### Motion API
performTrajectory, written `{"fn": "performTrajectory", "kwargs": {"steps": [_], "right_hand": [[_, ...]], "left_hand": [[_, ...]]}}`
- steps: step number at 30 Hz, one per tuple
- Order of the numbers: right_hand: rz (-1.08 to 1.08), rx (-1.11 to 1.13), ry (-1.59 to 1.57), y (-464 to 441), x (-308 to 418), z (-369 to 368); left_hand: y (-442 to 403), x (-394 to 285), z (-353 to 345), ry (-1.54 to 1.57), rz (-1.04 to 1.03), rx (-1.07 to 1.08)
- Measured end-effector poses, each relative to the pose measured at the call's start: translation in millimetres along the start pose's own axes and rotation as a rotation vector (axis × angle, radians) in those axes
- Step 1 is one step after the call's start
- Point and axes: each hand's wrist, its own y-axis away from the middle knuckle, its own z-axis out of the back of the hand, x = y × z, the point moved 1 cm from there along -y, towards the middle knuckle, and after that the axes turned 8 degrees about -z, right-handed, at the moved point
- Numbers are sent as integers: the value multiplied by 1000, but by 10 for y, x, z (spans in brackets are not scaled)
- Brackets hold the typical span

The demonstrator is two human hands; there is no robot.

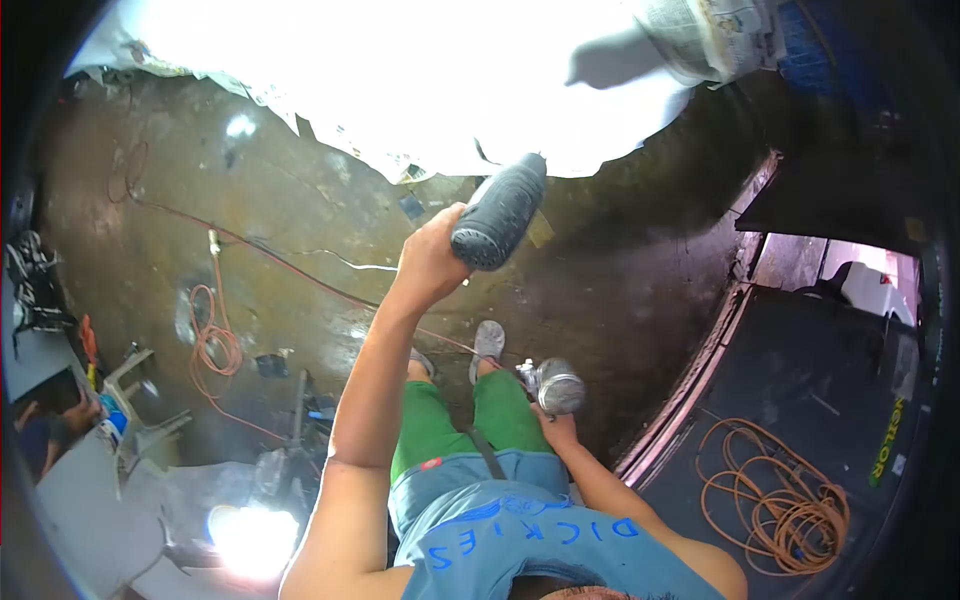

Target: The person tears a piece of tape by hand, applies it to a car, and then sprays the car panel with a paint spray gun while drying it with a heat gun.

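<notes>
My left hand (435, 250) is stretched forward, its fingers wrapped round the handle of a black heat gun (500, 212) with a vented rear end. The tool's far end is over the lower edge of a glaring white surface (400, 80), edged in places with newspaper (350, 145). Whether it touches that surface I cannot tell. Low at my right side, my right hand (558, 428) is closed round a paint spray gun (528, 375) with a grey, rounded cup (560, 386). The cup partly hides the fingers.
An orange hose (300, 270) crosses the floor in front of my feet. Another coiled hose (770, 500) lies on a dark panel (700, 430) to the right. At left are a bright lamp (255, 540), a small stand (140, 410) and another person's arm (75, 415). Newspaper-wrapped material (720, 40) stands upper right.
</notes>
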Motion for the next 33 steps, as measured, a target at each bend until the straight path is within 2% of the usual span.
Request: {"fn": "performTrajectory", "kwargs": {"steps": [2,3,5,6,8,11,12,14,16,19,20,23,26,29,30,33], "right_hand": [[64,-63,-120,92,-47,66],[-5,-59,-191,169,22,116],[-142,-40,-325,340,252,357],[-129,-68,-502,442,563,580],[-144,-63,-622,350,382,442],[-255,4,-708,219,329,547],[-230,-20,-741,95,196,492],[-218,-71,-772,-155,-80,336],[-240,-89,-769,-190,137,629],[-189,-111,-802,-364,213,805],[-199,-103,-812,-405,233,859],[-155,-109,-843,-511,281,955],[-81,-100,-820,-656,65,800],[-85,-113,-759,-609,118,880],[-85,-52,-723,-615,114,896],[-86,-137,-780,-651,107,821]], "left_hand": [[-62,-74,121,-38,74,-66],[-76,-103,161,-54,114,-100],[-84,-96,192,53,66,-151],[-86,-147,229,107,47,-177],[-97,-227,265,157,56,-203],[-65,-169,184,136,12,14],[-80,-150,153,31,-90,58],[-71,-79,70,-13,-74,198],[-161,-199,101,6,-25,383],[-181,-285,207,8,87,316],[-191,35,165,-89,-24,202],[-221,27,396,15,-16,-36],[-176,218,484,-150,44,-271],[-96,-9,469,-60,95,-332],[-66,-41,443,-107,72,-277],[-26,288,213,-373,37,-132]]}}
